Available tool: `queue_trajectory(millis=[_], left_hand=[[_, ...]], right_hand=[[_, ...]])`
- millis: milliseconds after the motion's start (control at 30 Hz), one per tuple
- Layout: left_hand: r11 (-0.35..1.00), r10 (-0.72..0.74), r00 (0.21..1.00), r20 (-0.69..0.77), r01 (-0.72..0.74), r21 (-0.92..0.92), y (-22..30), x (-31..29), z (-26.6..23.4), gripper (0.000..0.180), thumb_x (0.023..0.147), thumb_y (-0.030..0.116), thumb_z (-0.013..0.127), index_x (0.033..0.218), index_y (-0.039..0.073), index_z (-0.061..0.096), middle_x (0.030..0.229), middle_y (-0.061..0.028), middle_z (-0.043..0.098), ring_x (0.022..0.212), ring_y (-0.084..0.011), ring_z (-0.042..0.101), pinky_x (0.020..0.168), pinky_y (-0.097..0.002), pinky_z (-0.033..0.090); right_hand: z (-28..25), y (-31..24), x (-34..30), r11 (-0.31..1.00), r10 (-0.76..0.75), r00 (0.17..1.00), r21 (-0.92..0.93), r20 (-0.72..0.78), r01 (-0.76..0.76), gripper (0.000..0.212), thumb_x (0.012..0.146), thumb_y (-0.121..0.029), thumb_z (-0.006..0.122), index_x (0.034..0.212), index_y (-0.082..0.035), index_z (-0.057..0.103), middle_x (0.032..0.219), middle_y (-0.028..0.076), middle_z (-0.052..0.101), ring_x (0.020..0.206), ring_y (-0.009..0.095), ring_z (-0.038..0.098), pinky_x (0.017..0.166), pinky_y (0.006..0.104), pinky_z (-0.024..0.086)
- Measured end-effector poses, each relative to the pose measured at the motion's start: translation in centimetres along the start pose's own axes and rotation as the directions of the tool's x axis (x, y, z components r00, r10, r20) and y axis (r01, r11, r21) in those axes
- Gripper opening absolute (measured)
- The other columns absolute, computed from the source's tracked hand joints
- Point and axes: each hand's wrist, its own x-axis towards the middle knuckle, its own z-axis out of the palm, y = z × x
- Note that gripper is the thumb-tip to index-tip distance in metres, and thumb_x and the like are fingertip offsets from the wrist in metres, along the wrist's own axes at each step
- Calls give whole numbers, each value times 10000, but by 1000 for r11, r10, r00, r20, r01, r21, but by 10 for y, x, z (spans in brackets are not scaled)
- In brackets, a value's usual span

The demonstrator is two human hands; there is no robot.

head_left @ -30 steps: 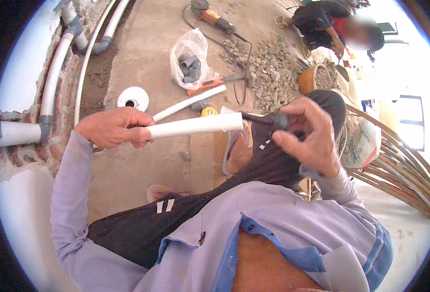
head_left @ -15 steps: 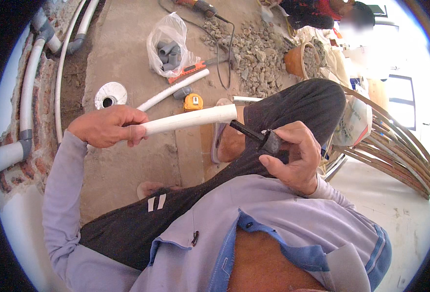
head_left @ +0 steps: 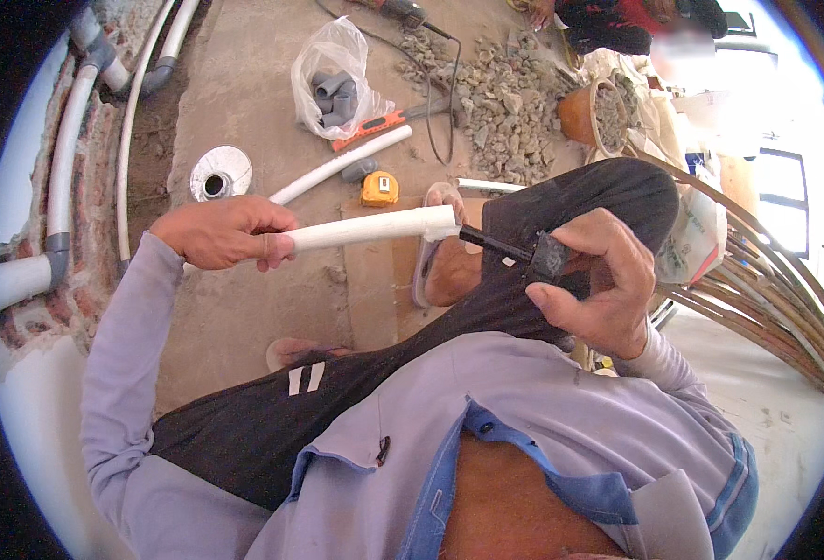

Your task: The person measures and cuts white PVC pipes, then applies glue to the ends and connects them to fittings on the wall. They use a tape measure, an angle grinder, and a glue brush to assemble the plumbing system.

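Note:
My left hand [head_left: 230, 231] is closed round one end of a short white plastic pipe [head_left: 375, 229], held nearly level above the floor. Between the thumb and fingers of my right hand [head_left: 613, 280] is a black cap with an applicator stem [head_left: 547, 257]. The stem's tip meets the pipe's wider right end; whether it reaches inside cannot be made out. Just beyond my left hand stands a white can [head_left: 235, 168] with a dark round opening. A second white pipe [head_left: 347, 165] lies on the floor beside a grey fitting [head_left: 360, 170] and a yellow tape measure [head_left: 379, 189].
A clear plastic bag of grey fittings [head_left: 337, 98] lies farther off by an orange saw [head_left: 370, 127]. Behind are a corded power tool [head_left: 401, 11], rubble [head_left: 505, 107] and an orange-brown bucket [head_left: 575, 119]. Grey pipes [head_left: 62, 177] run along the left wall. Another person [head_left: 608, 23] is at far right.
The applicator's stem has come up to the pipe's right end, where a gap showed before. My right hand has shifted right, and the view has moved slightly.

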Motion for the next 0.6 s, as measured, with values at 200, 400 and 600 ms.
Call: queue_trajectory(millis=[200, 400, 600], left_hand=[[1000, -15, 1000, 6, 15, 9, -7, 0, 3, 376, 986, 389, 530, 942, 23, 603, 775, -7, 584, 755, -111, 555, 704, -282, 460], [968, -52, 998, -33, 59, 243, -35, 18, 21, 385, 984, 407, 498, 943, 43, 616, 791, -73, 599, 772, -200, 571, 724, -347, 462], [919, -113, 963, -245, 196, 343, -103, 65, 60, 398, 945, 435, 540, 1072, 68, 627, 987, -192, 655, 945, -384, 617, 817, -479, 463]], right_hand=[[-2, 9, 21, 969, 176, 964, 138, 198, -205, 417, 733, -156, 824, 1024, 46, 604, 908, 92, 594, 751, 96, 603, 618, 210, 514], [11, 40, 45, 927, 336, 919, 101, 206, -362, 326, 758, -193, 786, 936, 21, 617, 727, 56, 626, 619, 122, 614, 583, 255, 493], [63, 74, 49, 350, 565, 711, 659, 419, -666, 255, 932, -161, 636, 1092, -4, 515, 933, 64, 620, 817, 194, 682, 701, 287, 589]])
